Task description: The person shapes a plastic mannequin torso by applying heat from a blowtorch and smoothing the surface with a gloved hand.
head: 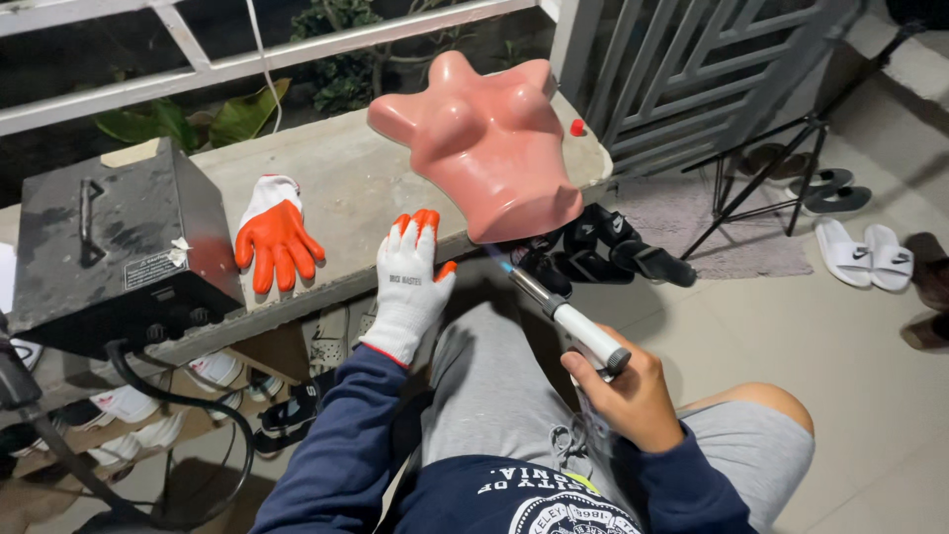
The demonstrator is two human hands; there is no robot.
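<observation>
Outdoors on a tiled porch, a long grey concrete ledge point(346, 188) runs below a white metal railing point(227, 64), with green leaves behind it. Largest on the ledge is a glossy pink plastic mannequin torso point(489, 143), lying with its lower edge jutting over the ledge's front. At the ledge's left end sits a dark, scuffed metal box point(109, 247) with a handle on top and a black cable hanging from its front; nothing of its inside shows. Between box and torso lies a spare white knit glove with orange coated fingers point(275, 235), flat, fingers toward the person.

The left hand point(410, 287), in a matching white and orange glove, lies palm down and released on the ledge's front edge, fingers spread, just left of the torso and not gripping anything. The bare right hand point(628, 391) is clenched around a slim silver and white gas torch point(559, 311), held over the grey-shorted lap and tilted up-left, its small blue flame just under the torso's lower edge.

Shoes fill a low rack under the ledge, and white slides point(865, 252) lie on the floor beside a black tripod point(766, 173).
</observation>
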